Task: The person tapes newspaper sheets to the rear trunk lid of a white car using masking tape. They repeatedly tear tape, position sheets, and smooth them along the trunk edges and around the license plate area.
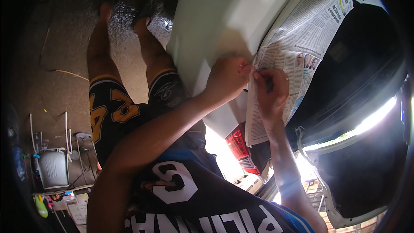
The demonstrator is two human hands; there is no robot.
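A newspaper sheet (pixel 297 39) lies along the edge of a car's pale body panel (pixel 215 13) and hangs down near the red tail light (pixel 238 143). My left hand (pixel 230 77) is closed at the paper's left edge, with thumb and fingertips pinched together. Whatever sits between those fingertips is too small to make out. Close beside it, my right hand (pixel 273 90) lies over the newspaper, with thumb and curled fingers pinching its edge. The fingertips of both hands almost meet there.
Right of the paper is the car's dark open trunk (pixel 345 69), with a raised panel (pixel 362 181) below it. At lower left a pale grey chair (pixel 54 168) stands near a green bottle (pixel 41 207). The concrete floor (pixel 69 47) has a wet, shiny patch by my feet.
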